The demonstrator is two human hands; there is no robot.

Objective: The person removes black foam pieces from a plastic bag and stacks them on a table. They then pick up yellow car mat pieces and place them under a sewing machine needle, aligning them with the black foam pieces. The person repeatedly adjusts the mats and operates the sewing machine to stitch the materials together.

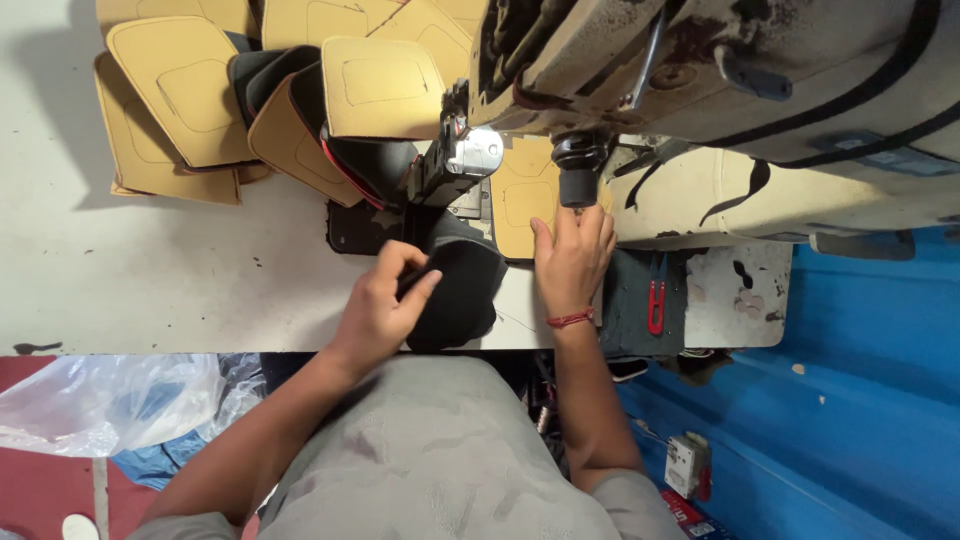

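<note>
two hands: left hand (385, 305) pinching the soft, light black padded piece (455, 295) at its edge, right hand (572, 258) pressed flat and open on the desk (150, 270).

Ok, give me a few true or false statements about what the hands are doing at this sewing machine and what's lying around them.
1. The left hand grips a black fabric piece. True.
2. The right hand holds the red thread snips. False: the snips lie apart, to the right of that hand, which rests flat by the sewing machine.
3. A red thread band sits on the right wrist. True.
4. The tan pieces are stacked on the floor. False: they lie on the white table, at its far left.
5. A clear plastic bag lies below the table edge on the left. True.
</note>
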